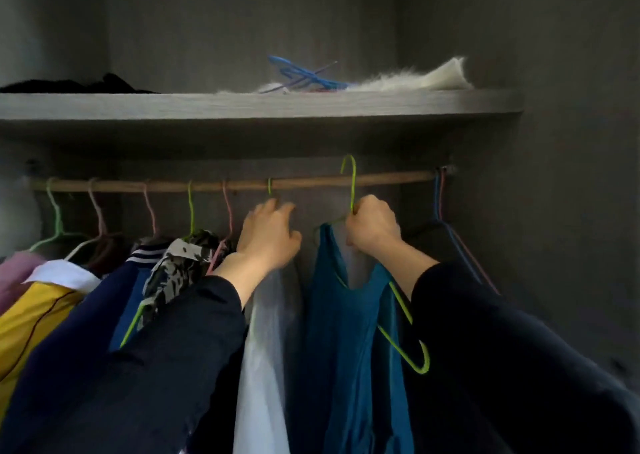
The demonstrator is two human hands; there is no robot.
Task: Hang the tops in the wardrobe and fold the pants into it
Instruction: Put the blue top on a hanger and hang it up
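Observation:
A teal sleeveless top hangs on a lime-green wire hanger. My right hand grips that hanger at its neck, and the hook rises in front of and above the wooden rail. My left hand holds the neck of a neighbouring green hanger hooked on the rail, with a white garment below it. Several tops hang to the left: a camouflage one, a navy one and a yellow one.
A grey shelf runs above the rail, holding loose blue hangers, a white furry item and dark cloth. Empty blue and red hangers hang at the rail's right end. The wardrobe's side wall stands to the right.

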